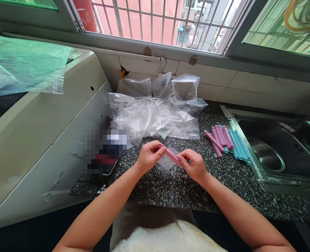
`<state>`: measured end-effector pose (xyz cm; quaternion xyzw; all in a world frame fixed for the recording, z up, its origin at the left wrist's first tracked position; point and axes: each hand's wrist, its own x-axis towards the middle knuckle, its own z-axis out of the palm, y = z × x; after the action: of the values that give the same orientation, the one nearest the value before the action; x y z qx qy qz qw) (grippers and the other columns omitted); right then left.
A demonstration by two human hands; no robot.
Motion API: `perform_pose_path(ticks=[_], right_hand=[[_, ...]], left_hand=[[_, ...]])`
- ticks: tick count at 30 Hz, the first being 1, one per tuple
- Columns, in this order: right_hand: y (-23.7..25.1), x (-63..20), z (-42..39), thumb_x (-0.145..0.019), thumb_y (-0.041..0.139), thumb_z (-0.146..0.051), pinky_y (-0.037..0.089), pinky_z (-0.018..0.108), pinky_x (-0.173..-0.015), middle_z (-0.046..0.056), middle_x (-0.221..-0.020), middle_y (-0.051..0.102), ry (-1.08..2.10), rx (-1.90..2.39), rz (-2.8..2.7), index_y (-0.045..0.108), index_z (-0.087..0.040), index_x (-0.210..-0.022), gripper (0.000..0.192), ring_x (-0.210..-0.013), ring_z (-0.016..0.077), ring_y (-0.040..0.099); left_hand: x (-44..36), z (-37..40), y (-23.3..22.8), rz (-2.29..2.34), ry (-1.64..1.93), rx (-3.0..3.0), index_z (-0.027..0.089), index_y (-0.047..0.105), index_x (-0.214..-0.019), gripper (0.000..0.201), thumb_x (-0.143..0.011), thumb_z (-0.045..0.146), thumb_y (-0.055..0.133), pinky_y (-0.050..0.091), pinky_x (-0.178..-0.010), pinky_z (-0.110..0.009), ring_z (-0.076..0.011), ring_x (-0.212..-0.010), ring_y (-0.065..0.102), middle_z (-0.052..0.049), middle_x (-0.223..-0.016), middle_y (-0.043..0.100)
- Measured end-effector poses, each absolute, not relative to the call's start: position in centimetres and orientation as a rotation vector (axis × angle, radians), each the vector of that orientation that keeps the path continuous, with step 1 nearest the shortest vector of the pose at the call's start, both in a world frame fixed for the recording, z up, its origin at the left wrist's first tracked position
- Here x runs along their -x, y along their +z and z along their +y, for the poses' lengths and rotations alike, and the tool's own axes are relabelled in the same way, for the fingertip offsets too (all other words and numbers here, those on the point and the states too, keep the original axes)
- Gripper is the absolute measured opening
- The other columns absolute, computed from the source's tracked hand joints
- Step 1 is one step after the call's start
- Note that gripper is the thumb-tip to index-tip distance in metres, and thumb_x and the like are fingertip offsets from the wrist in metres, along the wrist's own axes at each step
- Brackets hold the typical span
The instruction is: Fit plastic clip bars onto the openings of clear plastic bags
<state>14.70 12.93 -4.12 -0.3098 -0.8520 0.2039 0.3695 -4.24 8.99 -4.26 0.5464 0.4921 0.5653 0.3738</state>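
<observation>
pink sealing clip (171,155), a slim, smooth plastic stick, lies slantwise between your two hands just above the speckled granite counter (170,185), and you grip it at both ends. your left hand (149,156) pinches its upper end between thumb and curled fingers; your right hand (195,165) closes around its lower end, thumb on top. a small clear plastic bag (167,161), thin and glossy, hangs from the clip between your hands and touches or nearly touches the stone; you cannot tell which. behind your hands, a crumpled heap of clear bags (155,117) spreads across the counter up to the pale tiled wall (218,82), its film creased and shiny. to your right, near the sink's edge, a loose row of pink clips (219,138) lies just beside a row of blue clips (239,147), all long, narrow and matte. the stainless steel sink (275,154) sits beyond them, its basin rounded and dull grey. to your left stands a white appliance (39,133) with a flat sloping top, and a greenish translucent plastic sheet (26,66) drapes over its far end. a barred window (155,21) runs above the wall.
</observation>
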Motion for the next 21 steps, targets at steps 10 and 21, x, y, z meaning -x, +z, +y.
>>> perform_pose_path(ticks=[10,21], right_hand=[[-3.59,-14.66,12.69,-0.083,0.054,-0.027,0.043,0.025,-0.055,0.002,-0.066,0.063,0.834,0.754,-2.167,0.062,-0.018,-0.075,0.015,-0.059,0.0121,0.055],[-3.74,-14.51,12.69,-0.081,0.057,-0.029,0.043,0.023,-0.051,0.001,-0.062,0.062,1.015,0.828,-2.150,0.062,-0.017,-0.073,0.015,-0.055,0.0108,0.053]], left_hand=[[4.17,9.04,-4.26,1.267,1.430,-1.408,0.015,0.055,-0.062,0.034,-0.078,0.045,0.056,0.031,-0.049,-0.022,-0.0098,-0.054,0.038,0.002,-0.057,0.043],[4.30,8.98,-4.03,1.307,1.416,-1.548,0.016,0.052,-0.058,0.033,-0.080,0.041,0.055,0.031,-0.053,-0.023,-0.0108,-0.055,0.039,0.002,-0.056,0.043]])
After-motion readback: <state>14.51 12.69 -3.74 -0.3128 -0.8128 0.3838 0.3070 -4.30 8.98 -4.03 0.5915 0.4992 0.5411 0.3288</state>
